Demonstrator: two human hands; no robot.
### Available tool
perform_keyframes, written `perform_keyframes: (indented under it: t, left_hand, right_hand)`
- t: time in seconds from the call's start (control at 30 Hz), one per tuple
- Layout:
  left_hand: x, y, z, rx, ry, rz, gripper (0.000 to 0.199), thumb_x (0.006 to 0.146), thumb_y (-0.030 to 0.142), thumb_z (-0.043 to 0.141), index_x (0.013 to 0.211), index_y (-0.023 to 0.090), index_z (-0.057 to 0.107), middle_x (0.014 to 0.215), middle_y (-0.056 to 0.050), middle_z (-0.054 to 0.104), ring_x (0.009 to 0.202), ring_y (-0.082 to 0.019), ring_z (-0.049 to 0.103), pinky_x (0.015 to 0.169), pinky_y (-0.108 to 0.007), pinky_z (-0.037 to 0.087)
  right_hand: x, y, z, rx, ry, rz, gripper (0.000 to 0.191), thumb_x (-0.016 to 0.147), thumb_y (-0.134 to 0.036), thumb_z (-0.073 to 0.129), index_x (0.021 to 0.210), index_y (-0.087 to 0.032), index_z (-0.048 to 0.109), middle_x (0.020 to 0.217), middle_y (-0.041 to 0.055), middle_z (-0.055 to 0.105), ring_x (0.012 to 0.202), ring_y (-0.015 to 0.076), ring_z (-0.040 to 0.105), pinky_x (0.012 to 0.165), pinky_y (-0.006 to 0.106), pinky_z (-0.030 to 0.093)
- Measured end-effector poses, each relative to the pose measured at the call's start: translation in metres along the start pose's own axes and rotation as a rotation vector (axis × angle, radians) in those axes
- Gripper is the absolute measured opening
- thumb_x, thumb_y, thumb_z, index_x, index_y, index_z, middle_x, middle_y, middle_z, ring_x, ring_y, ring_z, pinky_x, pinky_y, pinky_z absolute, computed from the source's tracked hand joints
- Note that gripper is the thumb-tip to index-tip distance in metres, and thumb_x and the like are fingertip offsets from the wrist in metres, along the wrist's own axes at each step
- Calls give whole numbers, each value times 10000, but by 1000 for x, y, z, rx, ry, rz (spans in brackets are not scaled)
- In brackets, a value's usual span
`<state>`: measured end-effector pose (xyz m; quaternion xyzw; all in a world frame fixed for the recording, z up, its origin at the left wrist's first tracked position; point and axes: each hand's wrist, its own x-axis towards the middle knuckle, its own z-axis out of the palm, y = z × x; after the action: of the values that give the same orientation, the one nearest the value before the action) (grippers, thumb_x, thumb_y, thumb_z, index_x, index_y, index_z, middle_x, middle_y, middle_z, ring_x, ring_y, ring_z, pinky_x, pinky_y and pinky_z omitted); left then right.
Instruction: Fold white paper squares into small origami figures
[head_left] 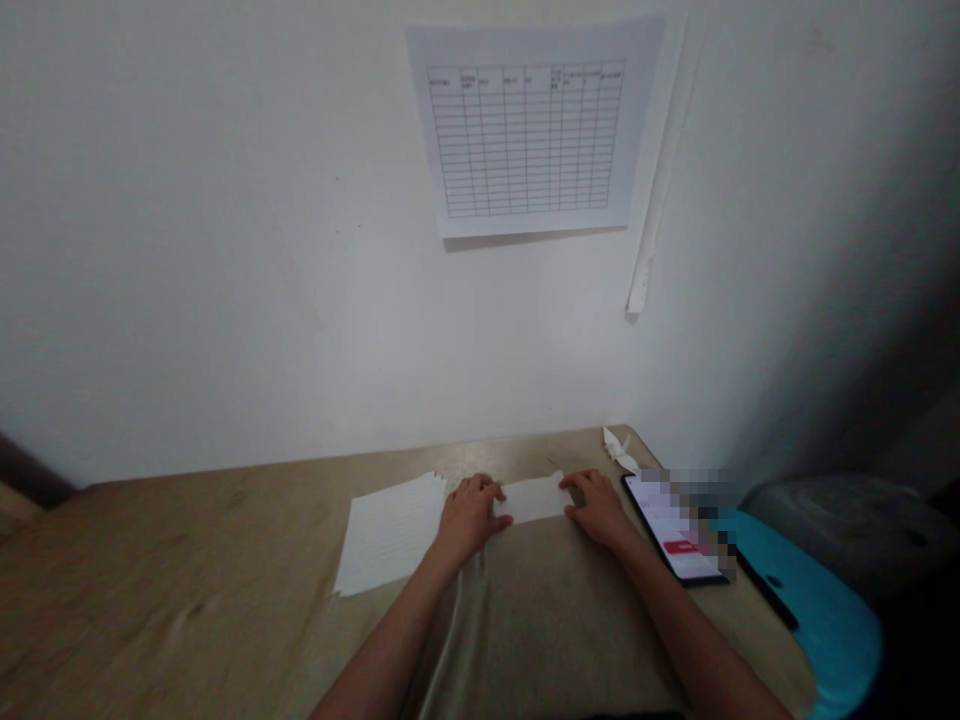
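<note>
A narrow white strip of paper (pixel 534 499) lies across the tabletop between my hands. Its left end is in my left hand (pixel 474 510), with thumb and fingers closed around it. At the other end, my right hand (pixel 596 502) pinches the strip's right edge. Just left of my left hand, a larger white sheet or stack (pixel 390 532) with faint lines and ragged edges rests flat on the brown table (pixel 225 560).
A phone or tablet (pixel 667 530) with a lit screen lies to the right of my right hand. Crumpled white paper (pixel 618 449) sits at the back right corner. A turquoise object (pixel 832 620) stands beyond the right edge. A printed table sheet (pixel 529 140) hangs on the wall.
</note>
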<state>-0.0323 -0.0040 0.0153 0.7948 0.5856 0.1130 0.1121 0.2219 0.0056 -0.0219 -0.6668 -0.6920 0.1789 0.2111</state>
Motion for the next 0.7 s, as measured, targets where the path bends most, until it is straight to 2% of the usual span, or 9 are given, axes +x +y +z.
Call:
perform_keyframes:
  t: [0.2, 0.5, 0.7]
  left_hand:
    - [0, -11, -4, -4, -36, 58, 364, 772, 335, 756, 1122, 277, 674, 1329, -40, 575, 1212, -258, 525, 1001, -373, 423]
    - [0, -12, -3, 14, -48, 64, 369, 790, 329, 738, 1148, 269, 669, 1341, -53, 568, 1240, -274, 509, 1014, -396, 427]
    - [1, -25, -1, -32, -55, 123, 407, 785, 305, 744, 1186, 281, 679, 1368, -52, 564, 1247, -258, 514, 1062, -385, 403]
  right_hand:
    - [6, 7, 1, -13, -29, -3, 551, 670, -48, 578, 1166, -270, 668, 1232, 50, 569, 1185, 227, 506, 974, 306, 367]
    - [6, 13, 0, 11, -50, -41, 614, 640, -8, 511, 1175, -267, 666, 1264, 41, 570, 1192, 215, 499, 974, 293, 369]
    - [3, 11, -1, 7, -36, -68, 652, 642, -3, 482, 1203, -279, 665, 1312, 27, 576, 1216, 206, 497, 998, 304, 366]
